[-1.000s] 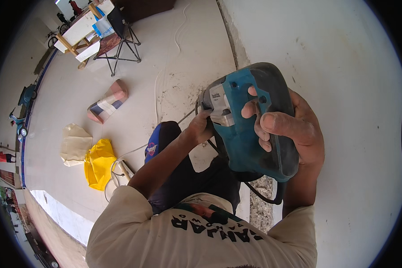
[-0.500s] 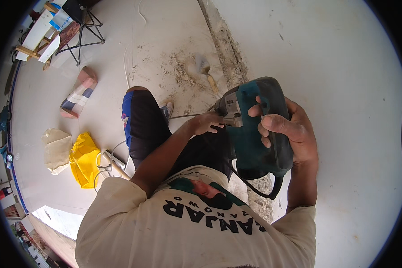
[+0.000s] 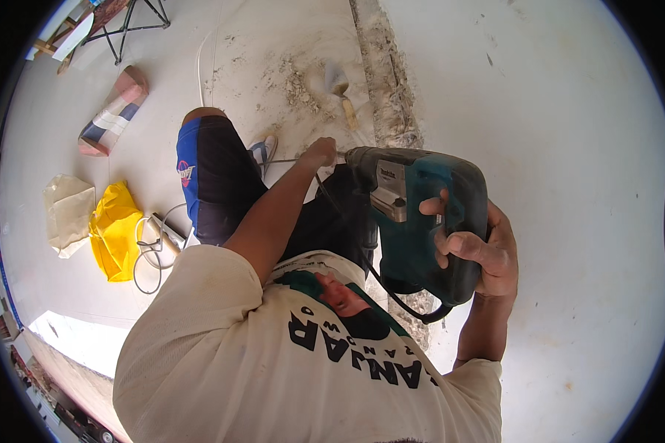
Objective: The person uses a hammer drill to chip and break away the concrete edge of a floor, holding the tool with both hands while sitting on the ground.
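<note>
My right hand (image 3: 488,251) is wrapped round the rear handle of a teal and black rotary hammer (image 3: 428,184). The tool lies sideways above my lap, its nose toward the left. From that nose a thin dark bit (image 3: 288,160) runs left. Just ahead of the nose, my left hand (image 3: 320,152) is closed round the bit; its fingers are partly hidden. A black power cord (image 3: 391,292) loops from the bottom of the handle. Beyond my knees a trowel (image 3: 338,81) with a wooden handle lies among grey rubble.
A rough chipped groove (image 3: 388,81) runs along the pale wall (image 3: 554,184) at right. To the left lie a yellow bag (image 3: 116,232), a cream sack (image 3: 68,214), a coiled grey cable (image 3: 149,258) and a striped bag (image 3: 114,111). A folding chair frame (image 3: 125,29) stands far left.
My left hand has moved from beside the tool's body forward onto the bit. The tool's nose has turned slightly, and the view has shifted, with the floor things now higher and further left.
</note>
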Motion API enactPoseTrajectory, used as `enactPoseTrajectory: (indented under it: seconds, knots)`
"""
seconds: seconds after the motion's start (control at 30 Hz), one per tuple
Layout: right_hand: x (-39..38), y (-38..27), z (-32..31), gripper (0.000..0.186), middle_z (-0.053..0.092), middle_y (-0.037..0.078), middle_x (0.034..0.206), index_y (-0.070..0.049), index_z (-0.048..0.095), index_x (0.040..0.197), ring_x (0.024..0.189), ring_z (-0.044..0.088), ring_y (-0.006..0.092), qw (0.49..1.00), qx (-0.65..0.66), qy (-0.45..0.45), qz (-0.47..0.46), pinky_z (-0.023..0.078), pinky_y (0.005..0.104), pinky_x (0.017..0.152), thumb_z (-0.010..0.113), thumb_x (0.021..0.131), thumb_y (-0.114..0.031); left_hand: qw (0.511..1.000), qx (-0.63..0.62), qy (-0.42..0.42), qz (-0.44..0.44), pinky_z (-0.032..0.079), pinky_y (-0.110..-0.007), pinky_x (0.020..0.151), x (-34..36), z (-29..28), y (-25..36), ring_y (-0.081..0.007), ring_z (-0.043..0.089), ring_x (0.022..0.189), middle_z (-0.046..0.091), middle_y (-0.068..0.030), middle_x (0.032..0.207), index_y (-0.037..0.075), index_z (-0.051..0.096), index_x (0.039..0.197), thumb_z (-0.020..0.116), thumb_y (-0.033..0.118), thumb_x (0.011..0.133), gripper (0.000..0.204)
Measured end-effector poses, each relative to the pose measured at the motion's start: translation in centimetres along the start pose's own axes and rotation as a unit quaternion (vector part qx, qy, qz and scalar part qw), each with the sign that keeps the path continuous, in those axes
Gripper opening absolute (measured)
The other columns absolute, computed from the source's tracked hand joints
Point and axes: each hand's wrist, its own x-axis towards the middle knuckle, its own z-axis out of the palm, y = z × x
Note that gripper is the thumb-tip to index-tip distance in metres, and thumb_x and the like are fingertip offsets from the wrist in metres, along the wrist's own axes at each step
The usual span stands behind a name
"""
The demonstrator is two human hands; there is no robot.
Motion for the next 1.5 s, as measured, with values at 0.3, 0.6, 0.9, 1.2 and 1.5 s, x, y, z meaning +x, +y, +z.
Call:
enactPoseTrajectory:
  seconds: [0.3,0.6,0.9,1.2,1.5]
  knots:
    - [-2.6,-1.5,-1.0,0.062,0.067,0.026,0.114,0.012,0.057,0.124,0.062,0.06,0.0167,0.99,0.137,0.028,-0.036,0.05,0.0292,0.051,0.077,0.069,-0.009,0.994,0.015,-0.058,-0.089,0.048,-0.051,0.105,-2.4,3.0,-1.5,-0.0407,0.052,0.129,0.053,-0.0243,0.137,-0.002,0.059,0.128,0.061,0.025,0.093,0.045]
    - [-5.1,-0.8,-0.7,0.063,0.068,0.023,0.112,0.01,0.057,0.125,0.066,0.061,0.017,0.987,0.069,0.133,-0.052,0.052,0.0302,0.054,0.08,0.07,-0.012,0.998,0.013,-0.045,-0.045,0.043,-0.054,0.108,-11.1,2.1,7.9,-0.042,0.05,0.129,0.057,-0.0222,0.132,0.001,0.06,0.128,0.066,0.039,0.09,0.054]
    - [-4.7,0.8,-0.1,0.062,0.068,0.022,0.111,0.009,0.058,0.124,0.067,0.063,0.0165,0.977,0.07,0.194,-0.062,0.054,0.03,0.055,0.082,0.071,-0.012,0.519,-0.708,-0.479,-0.01,0.045,-0.048,0.1,-18.0,1.6,15.5,-0.0202,0.063,0.111,0.069,-0.0076,0.118,0.007,0.063,0.126,0.056,0.028,0.089,0.042]
    - [-4.6,6.4,2.3,0.061,0.067,0.025,0.118,0.008,0.056,0.128,0.07,0.064,0.0178,0.969,0.058,0.219,-0.103,0.052,0.0301,0.059,0.083,0.078,-0.016,0.824,-0.547,-0.127,0.074,0.052,-0.037,0.06,-15.0,6.1,17.1,-0.0199,0.066,0.063,0.069,-0.0133,0.075,-0.001,0.071,0.092,0.072,0.018,0.084,0.021]
    - [-1.1,11.1,5.9,0.042,0.068,0.016,0.107,0.006,0.057,0.122,0.073,0.063,0.015,0.932,0.046,0.347,-0.09,0.05,0.029,0.067,0.063,0.083,-0.005,0.892,-0.431,-0.129,0.04,0.055,-0.044,0.077,-8.0,7.3,15.1,-0.0376,0.072,0.096,0.073,-0.024,0.094,-0.001,0.074,0.092,0.077,0.037,0.081,0.04]
